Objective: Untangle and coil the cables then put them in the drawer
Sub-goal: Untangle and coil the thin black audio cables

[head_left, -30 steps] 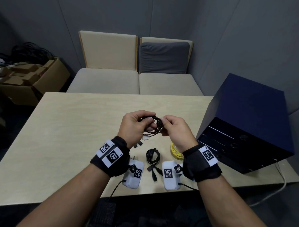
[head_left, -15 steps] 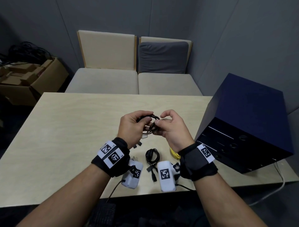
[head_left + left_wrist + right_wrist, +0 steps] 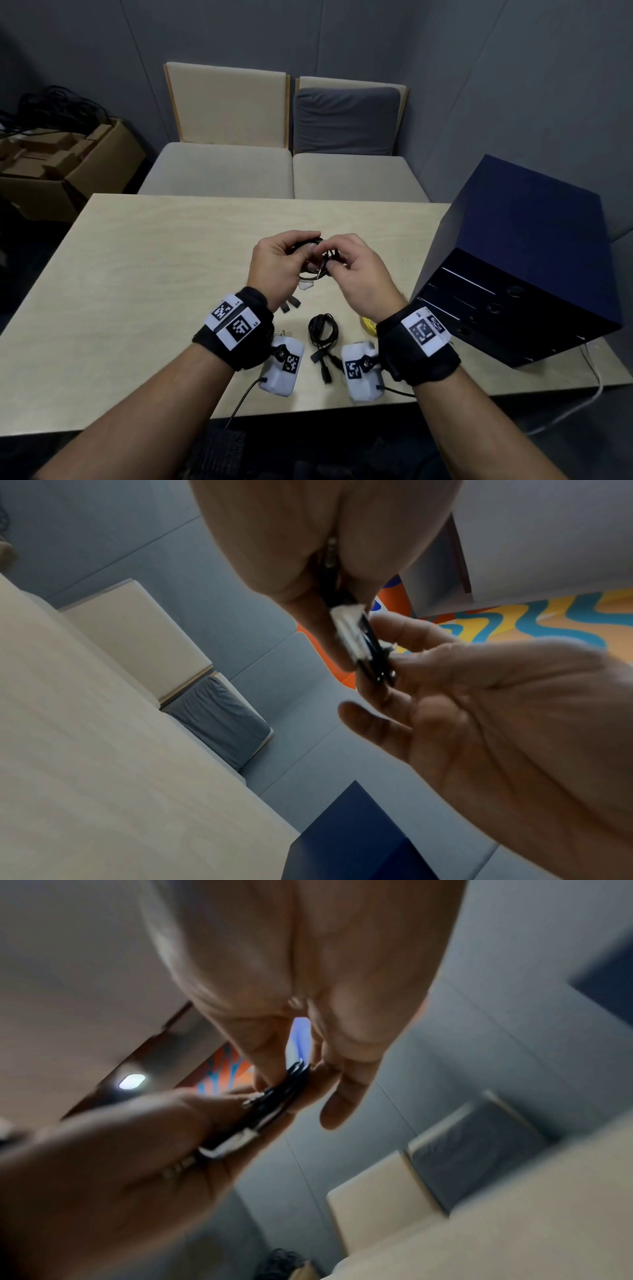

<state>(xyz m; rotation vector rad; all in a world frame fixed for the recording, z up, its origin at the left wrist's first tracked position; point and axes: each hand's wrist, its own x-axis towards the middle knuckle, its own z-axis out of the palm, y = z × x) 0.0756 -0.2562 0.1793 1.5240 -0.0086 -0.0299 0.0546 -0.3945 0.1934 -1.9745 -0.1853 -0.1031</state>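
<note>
Black cable coil (image 3: 313,265) between both hands.

The table (image 3: 137,274) has two chairs (image 3: 226,137) behind it, at 12 o'clock. A big box with drawers (image 3: 513,274) sits on the table at 3 o'clock. A coiled cable (image 3: 323,327) lies at 6 o'clock, near the front edge. A cardboard box (image 3: 68,164) sits at 10 o'clock, off the table.

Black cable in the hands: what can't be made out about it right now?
- Held black cable: head view, both hands cover most of the coil; loop count unreadable.
- Its plug end: right wrist view, blurred.
- Yellow cable: mostly behind the right hand's wrist.
</note>
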